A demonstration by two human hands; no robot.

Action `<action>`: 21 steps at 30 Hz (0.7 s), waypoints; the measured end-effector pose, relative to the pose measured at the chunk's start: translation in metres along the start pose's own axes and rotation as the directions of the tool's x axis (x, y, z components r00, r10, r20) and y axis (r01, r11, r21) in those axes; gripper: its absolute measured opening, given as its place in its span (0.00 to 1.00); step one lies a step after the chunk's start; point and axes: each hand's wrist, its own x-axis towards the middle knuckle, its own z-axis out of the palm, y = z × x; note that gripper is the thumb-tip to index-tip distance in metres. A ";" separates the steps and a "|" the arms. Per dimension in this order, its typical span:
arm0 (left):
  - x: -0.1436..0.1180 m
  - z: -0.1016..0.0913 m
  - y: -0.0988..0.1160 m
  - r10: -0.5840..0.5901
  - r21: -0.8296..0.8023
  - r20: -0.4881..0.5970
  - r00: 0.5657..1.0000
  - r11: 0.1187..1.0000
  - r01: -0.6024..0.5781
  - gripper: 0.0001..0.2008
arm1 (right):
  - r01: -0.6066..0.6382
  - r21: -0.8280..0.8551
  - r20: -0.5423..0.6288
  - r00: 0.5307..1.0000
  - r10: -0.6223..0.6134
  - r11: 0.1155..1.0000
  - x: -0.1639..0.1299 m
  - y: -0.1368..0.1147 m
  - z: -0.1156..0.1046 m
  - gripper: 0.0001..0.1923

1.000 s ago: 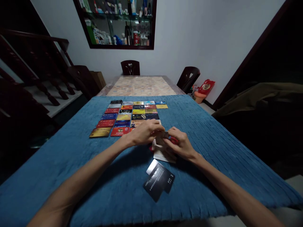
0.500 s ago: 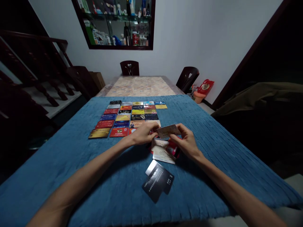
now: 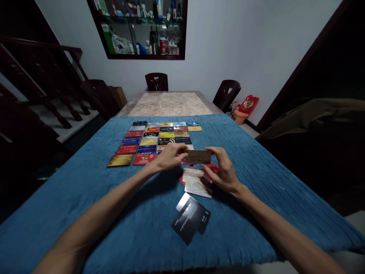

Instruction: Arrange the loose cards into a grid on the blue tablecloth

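A tan-gold card is held up facing me above the table. My left hand pinches its left end between thumb and fingers. At its right end is my right hand, the index finger at the top corner and the thumb by the lower edge. Beneath the hands lies a loose pile with a cream card and red cards. Nearer me, dark grey cards overlap a silver card. Rows of colourful cards lie flat to the left, partly hidden by my left hand.
A blue cloth covers the near part of the table; its far part shows a patterned top. Dark chairs stand around it. A glass-shelved cabinet is set in the wall, and a stair railing is at left.
The card in my hands has tipped upright and shifted slightly left. My right thumb has moved from the card's face to its lower edge.
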 end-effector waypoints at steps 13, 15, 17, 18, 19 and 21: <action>0.003 0.003 -0.010 -0.057 -0.061 -0.010 0.998 0.997 0.056 0.07 | 0.134 -0.232 0.057 0.991 -0.123 0.963 0.005 0.006 -0.002 0.24; 0.004 0.003 -0.011 -0.063 -0.056 -0.014 0.998 0.997 0.062 0.07 | 0.125 -0.233 0.056 0.992 -0.115 0.964 0.006 0.005 -0.002 0.24; 0.004 0.002 -0.013 -0.057 -0.044 -0.037 0.998 0.997 0.056 0.06 | 0.107 -0.222 0.059 0.994 -0.096 0.969 0.007 0.006 -0.001 0.25; 0.004 0.002 -0.013 -0.049 -0.038 -0.051 0.997 0.998 0.047 0.05 | 0.101 -0.218 0.062 0.994 -0.089 0.971 0.007 0.006 0.000 0.25; 0.004 0.002 -0.014 -0.038 -0.036 -0.065 0.997 0.999 0.035 0.05 | 0.097 -0.215 0.065 0.994 -0.085 0.972 0.008 0.007 0.000 0.26; 0.004 0.001 -0.016 -0.006 -0.042 -0.083 0.997 0.999 0.003 0.07 | 0.097 -0.212 0.067 0.994 -0.084 0.972 0.009 0.008 0.001 0.27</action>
